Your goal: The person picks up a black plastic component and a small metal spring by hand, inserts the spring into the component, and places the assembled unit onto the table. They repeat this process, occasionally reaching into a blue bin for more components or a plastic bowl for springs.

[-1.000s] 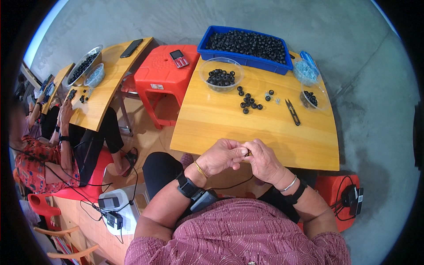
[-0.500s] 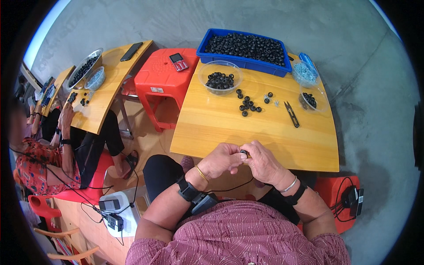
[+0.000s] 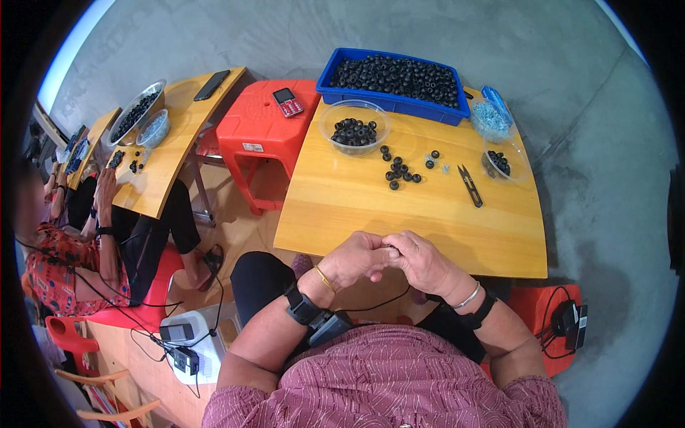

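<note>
My left hand and my right hand meet just over the near edge of the wooden table. Both are closed, fingertips pressed together around a small black bead, which is almost wholly covered by them. Beyond them on the tabletop lies a loose cluster of black round beads. To its right are small clear bits and a pair of black thread snips. A clear round bowl with black beads stands behind the cluster, to the left.
A blue tray full of black beads stands at the table's far edge. Clear tubs at the right hold pale blue pieces and black beads. A red stool bears a phone. Another person works at the left table.
My fingers have closed further over the black bead, and my right hand has rolled slightly, so the bead that showed plainly is now mostly hidden. The things on the table stay put.
</note>
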### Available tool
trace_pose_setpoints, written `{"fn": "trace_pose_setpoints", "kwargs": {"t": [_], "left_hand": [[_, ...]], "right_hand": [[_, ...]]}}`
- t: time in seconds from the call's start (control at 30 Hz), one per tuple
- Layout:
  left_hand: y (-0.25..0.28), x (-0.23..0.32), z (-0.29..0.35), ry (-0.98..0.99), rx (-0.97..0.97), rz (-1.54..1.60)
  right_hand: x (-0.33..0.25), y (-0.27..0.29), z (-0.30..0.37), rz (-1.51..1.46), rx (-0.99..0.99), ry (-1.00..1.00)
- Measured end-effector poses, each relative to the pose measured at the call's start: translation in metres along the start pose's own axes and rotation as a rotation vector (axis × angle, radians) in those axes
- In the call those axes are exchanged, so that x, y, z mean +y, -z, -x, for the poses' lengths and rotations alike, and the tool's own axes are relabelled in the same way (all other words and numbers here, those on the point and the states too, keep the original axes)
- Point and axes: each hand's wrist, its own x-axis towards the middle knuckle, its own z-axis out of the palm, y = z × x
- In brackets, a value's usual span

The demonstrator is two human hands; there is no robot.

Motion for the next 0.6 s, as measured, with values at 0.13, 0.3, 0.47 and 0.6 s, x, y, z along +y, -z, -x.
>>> {"fn": "trace_pose_setpoints", "kwargs": {"t": [0.13, 0.3, 0.47, 0.6], "left_hand": [[-0.002, -0.001, 0.002, -0.038, -0.021, 0.060], [-0.015, -0.003, 0.005, -0.566, 0.207, -0.192], [-0.030, 0.007, -0.004, -0.708, 0.136, -0.383], [-0.028, 0.003, -0.006, -0.797, 0.203, -0.693]], "right_hand": [[0.003, 0.000, 0.001, -0.059, 0.021, -0.016], [-0.007, 0.007, -0.005, 0.013, 0.135, 0.042], [-0.016, 0.003, -0.002, -0.105, 0.068, 0.005], [-0.014, 0.001, 0.000, -0.027, 0.116, 0.060]]}}
